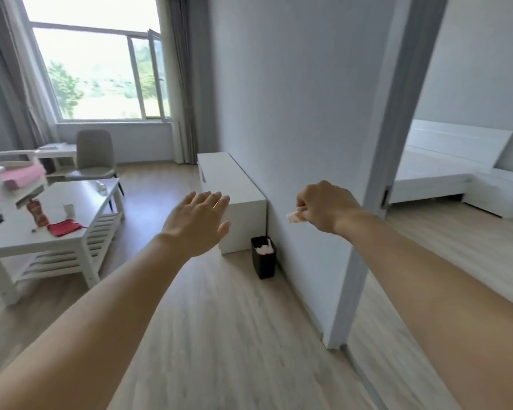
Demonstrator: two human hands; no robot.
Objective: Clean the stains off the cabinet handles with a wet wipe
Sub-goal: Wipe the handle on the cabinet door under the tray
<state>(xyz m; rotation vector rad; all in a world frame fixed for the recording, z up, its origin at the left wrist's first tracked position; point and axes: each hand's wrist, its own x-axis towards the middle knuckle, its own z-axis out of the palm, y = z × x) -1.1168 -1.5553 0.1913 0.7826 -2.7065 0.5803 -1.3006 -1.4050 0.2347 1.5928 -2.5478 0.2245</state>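
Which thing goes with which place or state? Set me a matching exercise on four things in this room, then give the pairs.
Things:
1. left hand
2. right hand
3. black bin
4. red pouch

Places or states:
A. lies on the white coffee table
B. stands on the floor by the wall, beside the white cabinet
C. pinches a small crumpled wipe
D. fingers straight, holding nothing

Pairs: 1-D, 2-C, 3-B, 4-A

Right hand (323, 207) pinching crumpled wet wipe (293, 217), left hand (197, 223) outstretched flat, black bin (262, 261) beside white cabinet (234, 190)
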